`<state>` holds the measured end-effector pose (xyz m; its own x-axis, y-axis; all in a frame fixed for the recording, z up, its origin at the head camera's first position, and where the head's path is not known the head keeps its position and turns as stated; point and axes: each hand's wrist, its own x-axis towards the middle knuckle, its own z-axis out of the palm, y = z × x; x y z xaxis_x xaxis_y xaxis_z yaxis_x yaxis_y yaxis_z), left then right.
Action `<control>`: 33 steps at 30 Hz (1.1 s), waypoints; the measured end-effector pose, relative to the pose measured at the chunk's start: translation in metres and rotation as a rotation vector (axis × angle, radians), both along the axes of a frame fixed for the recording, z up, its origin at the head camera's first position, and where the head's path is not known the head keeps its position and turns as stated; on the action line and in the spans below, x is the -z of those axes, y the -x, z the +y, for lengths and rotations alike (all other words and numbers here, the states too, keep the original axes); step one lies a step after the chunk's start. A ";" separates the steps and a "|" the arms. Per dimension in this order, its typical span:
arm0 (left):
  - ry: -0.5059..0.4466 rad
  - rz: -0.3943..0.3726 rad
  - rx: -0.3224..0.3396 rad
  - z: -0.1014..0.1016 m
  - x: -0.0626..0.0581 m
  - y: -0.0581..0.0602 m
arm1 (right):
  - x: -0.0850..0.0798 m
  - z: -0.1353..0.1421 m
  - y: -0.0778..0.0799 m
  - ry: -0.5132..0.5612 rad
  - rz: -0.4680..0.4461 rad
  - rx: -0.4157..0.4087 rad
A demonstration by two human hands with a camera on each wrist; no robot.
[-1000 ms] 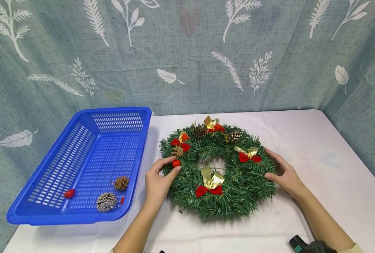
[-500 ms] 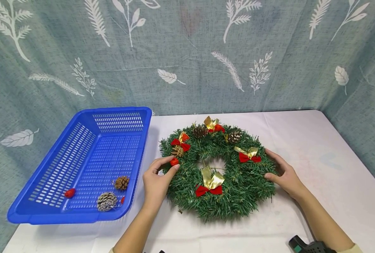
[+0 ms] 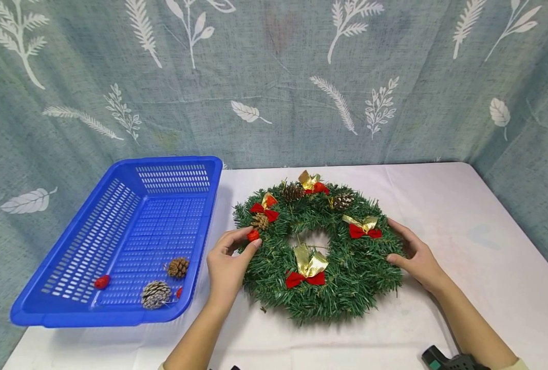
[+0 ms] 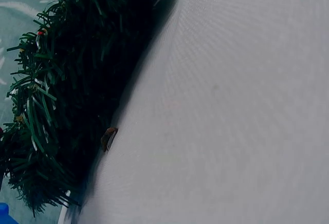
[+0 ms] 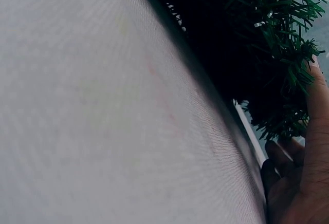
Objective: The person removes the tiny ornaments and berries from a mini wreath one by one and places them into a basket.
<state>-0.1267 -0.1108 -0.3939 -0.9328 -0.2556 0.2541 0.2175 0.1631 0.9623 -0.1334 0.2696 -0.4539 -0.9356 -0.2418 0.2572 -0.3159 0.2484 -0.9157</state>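
A green wreath (image 3: 329, 298) lies on the white table, decorated with red and gold bows, pine cones and red berries. At its left side my left hand (image 3: 225, 264) pinches a small red berry ornament (image 3: 253, 235) between thumb and forefinger, just below a brown pine cone (image 3: 260, 222). My right hand (image 3: 419, 259) grips the wreath's right edge, thumb on the near side and fingers along the outer rim. The right wrist view shows that thumb (image 5: 317, 100) against the greenery (image 5: 293, 75). Only the wreath's dark underside (image 4: 77, 80) and table show in the left wrist view.
Left of the wreath stands a blue plastic basket (image 3: 209, 205). In it lie a frosted pine cone (image 3: 155, 295), a brown pine cone (image 3: 178, 267) and red berries (image 3: 101, 281). A black device (image 3: 449, 359) is by the right forearm. A patterned curtain (image 3: 274, 103) hangs behind.
My left hand has shifted slightly left and away from me, carrying the red berry towards the brown pine cone. The right hand and the wreath have stayed in place.
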 end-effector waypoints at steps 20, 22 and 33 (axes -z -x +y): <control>0.009 0.067 0.038 -0.002 -0.011 -0.003 | 0.000 0.000 0.000 0.005 0.003 -0.006; 0.006 0.075 0.042 -0.002 -0.012 -0.004 | 0.000 0.000 0.001 0.008 0.005 -0.008; 0.017 0.133 0.048 -0.004 -0.017 -0.006 | 0.001 0.000 0.001 0.013 0.007 -0.009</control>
<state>-0.1204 -0.1144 -0.3771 -0.9017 -0.2065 0.3798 0.3504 0.1654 0.9219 -0.1346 0.2698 -0.4545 -0.9314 -0.2472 0.2673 -0.3249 0.2331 -0.9166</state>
